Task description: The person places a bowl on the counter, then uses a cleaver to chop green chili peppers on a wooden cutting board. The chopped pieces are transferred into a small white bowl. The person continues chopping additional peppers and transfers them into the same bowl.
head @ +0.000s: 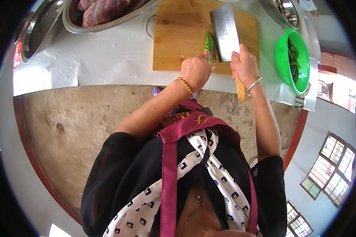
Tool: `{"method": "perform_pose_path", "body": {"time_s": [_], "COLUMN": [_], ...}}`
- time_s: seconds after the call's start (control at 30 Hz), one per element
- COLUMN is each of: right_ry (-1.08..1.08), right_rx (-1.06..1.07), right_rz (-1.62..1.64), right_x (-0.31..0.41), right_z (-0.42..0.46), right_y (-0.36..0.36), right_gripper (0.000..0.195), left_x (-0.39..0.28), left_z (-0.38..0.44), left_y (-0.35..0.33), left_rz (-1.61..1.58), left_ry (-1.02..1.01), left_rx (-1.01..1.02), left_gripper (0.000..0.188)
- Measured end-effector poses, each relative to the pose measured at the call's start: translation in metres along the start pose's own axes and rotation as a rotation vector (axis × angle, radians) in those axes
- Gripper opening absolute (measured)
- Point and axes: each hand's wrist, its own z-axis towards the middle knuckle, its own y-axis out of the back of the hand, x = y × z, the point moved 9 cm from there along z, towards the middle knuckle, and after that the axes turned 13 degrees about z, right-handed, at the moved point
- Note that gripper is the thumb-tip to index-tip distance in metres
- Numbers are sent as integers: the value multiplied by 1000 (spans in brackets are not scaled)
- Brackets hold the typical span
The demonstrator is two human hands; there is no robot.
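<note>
A green chili pepper [208, 44] lies lengthwise on a wooden cutting board [178, 38], pointing away from me. My left hand [196, 70] presses on its near end with the fingers, which partly hide it. In my right hand [245, 65] is a Chinese cleaver [225, 32], gripped where the wooden handle [241, 89] meets the broad blade. The blade stands just right of the pepper, apart from it, with its face turned up towards me. Small pale bits are scattered on the board near my left hand.
Raw meat [99, 13] fills a metal basin [77, 28] at the back left, beside another metal tray [43, 29]. On the right, a green plastic colander [280, 59] holds green peppers [293, 60]. Behind it stands a metal bowl [295, 20] with sliced pieces. Water drops dot the metal tabletop [106, 65].
</note>
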Motion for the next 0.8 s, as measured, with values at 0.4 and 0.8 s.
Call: {"method": "perform_pose_path", "body": {"time_s": [0.4, 0.8], "right_ry": [1, 56], "right_rx": [175, 179], "right_rz": [-39, -1], "right_x": [12, 19], "right_z": [13, -3], "right_y": [-7, 1], "right_gripper": [16, 16], "left_x": [7, 16], "left_z": [5, 9], "left_y": [0, 4], "left_rz": [-50, -140], "left_ry": [-4, 111], "left_rx": [-183, -185], "left_gripper": [39, 36]}}
